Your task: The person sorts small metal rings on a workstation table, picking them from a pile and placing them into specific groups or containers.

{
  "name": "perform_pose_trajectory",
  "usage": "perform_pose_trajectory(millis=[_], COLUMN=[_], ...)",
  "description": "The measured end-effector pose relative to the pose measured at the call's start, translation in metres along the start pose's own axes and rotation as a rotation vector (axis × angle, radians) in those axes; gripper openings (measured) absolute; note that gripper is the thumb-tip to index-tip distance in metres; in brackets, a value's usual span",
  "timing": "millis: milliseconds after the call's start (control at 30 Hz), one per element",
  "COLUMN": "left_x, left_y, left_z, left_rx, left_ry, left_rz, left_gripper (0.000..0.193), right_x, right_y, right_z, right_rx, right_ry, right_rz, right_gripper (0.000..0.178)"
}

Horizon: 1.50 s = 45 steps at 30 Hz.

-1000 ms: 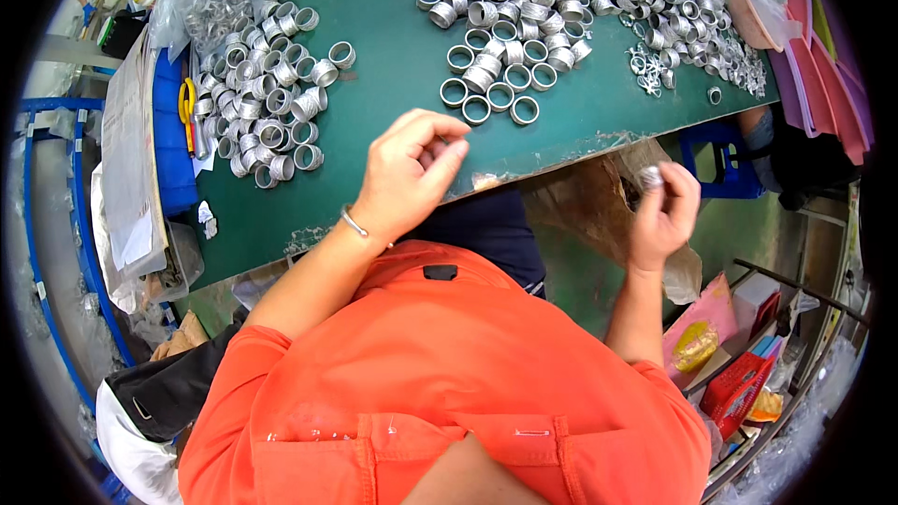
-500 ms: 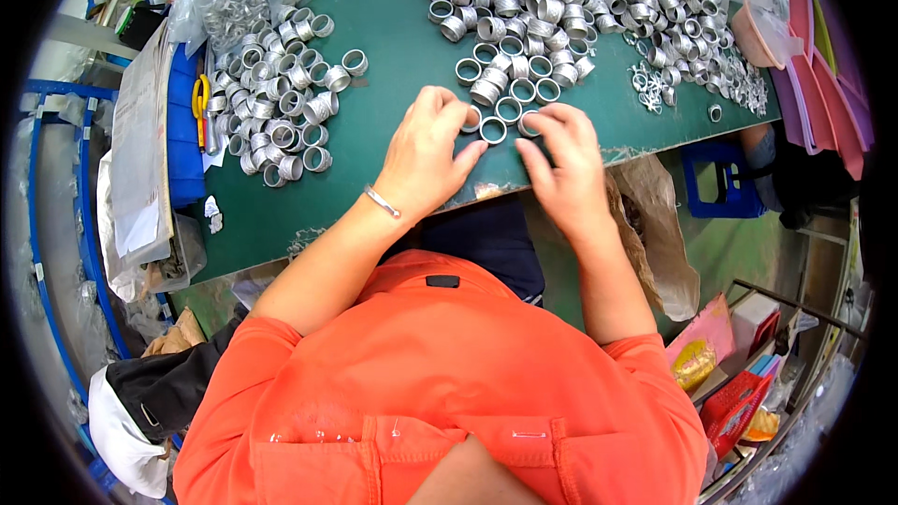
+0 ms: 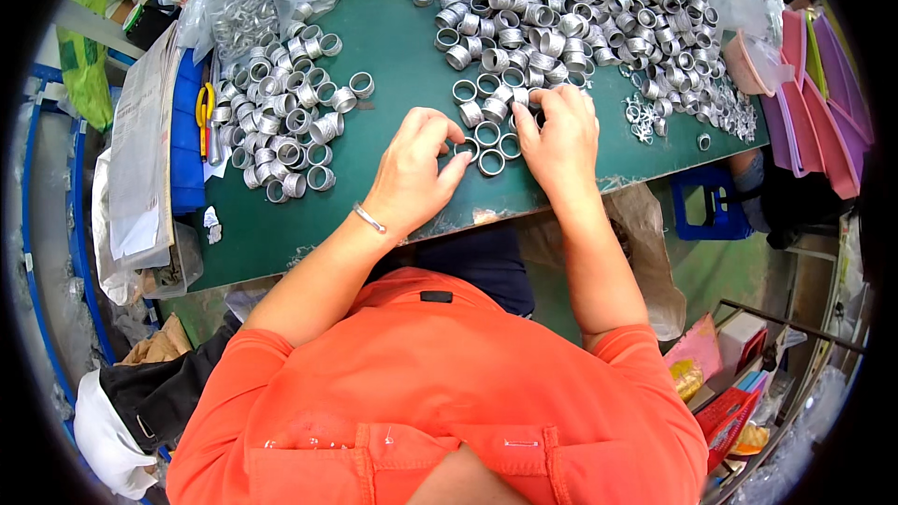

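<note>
Short, silver-grey metal rings with a patterned outer band stand and lie in a small cluster (image 3: pixel 488 134) at the near edge of a large heap. My left hand (image 3: pixel 416 164) is at the cluster's left side, thumb and forefinger closed about one metal ring (image 3: pixel 467 149), which they partly cover. On the right side, my right hand (image 3: pixel 564 138) has its thumb and fingers apart, fingertips among the rings. Another ring shows partly between its thumb and forefinger. An upright ring (image 3: pixel 491 163) stands nearest me, between the two hands.
The large heap of rings (image 3: pixel 561 19) covers the back right of the green table (image 3: pixel 393 65). A smaller pile (image 3: pixel 290 117) lies left, beside a blue bin (image 3: pixel 187 131) with yellow-handled pliers (image 3: pixel 204 108). Small metal pieces (image 3: pixel 641 119) and pink trays (image 3: pixel 823 122) are at right.
The view has shifted slightly. My left hand has moved a little toward me and left, its fingers at the cluster's left ring. My right hand has reached farther up among the rings.
</note>
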<state>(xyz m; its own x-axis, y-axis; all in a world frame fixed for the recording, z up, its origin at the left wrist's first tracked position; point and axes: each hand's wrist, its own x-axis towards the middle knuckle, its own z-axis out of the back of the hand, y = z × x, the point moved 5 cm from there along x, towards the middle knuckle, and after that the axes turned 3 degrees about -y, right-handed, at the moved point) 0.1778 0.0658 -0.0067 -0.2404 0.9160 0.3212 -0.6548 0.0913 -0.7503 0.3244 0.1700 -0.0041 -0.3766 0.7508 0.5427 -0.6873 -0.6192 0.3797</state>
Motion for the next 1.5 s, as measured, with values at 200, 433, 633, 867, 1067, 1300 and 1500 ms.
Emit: perform_pose_trajectory(millis=[200, 433, 633, 867, 1067, 1300, 1500], left_x=[0.007, 0.007, 0.005, 0.031, 0.078, 0.062, 0.042], left_y=[-0.001, -0.003, -0.004, 0.0, 0.005, 0.004, 0.007], left_z=[0.004, -0.007, -0.005, 0.003, -0.033, -0.021, -0.019], left_rx=[0.017, 0.013, -0.01, 0.01, 0.182, 0.081, 0.107], left_ry=[0.026, 0.078, 0.082, -0.037, 0.012, -0.053, 0.025], left_rz=[0.04, 0.012, 0.006, -0.03, -0.159, -0.132, -0.078], left_gripper=[0.033, 0.043, 0.041, 0.033, 0.047, 0.046, 0.053], right_x=[-0.001, 0.011, 0.046, 0.036, 0.057, 0.063, 0.0], right_y=[-0.003, 0.003, -0.023, -0.025, -0.004, -0.003, -0.055], right_z=[0.001, 0.008, 0.004, 0.006, -0.019, -0.012, 0.077], right_rx=[0.234, 0.393, 0.061, 0.065, -0.124, 0.049, 0.335], right_ry=[0.032, -0.017, -0.025, -0.074, -0.04, -0.003, -0.156], right_rz=[0.032, 0.214, 0.203, 0.215, 0.307, 0.318, 0.056], right_gripper=[0.011, 0.011, 0.028, 0.032, 0.021, 0.016, 0.02])
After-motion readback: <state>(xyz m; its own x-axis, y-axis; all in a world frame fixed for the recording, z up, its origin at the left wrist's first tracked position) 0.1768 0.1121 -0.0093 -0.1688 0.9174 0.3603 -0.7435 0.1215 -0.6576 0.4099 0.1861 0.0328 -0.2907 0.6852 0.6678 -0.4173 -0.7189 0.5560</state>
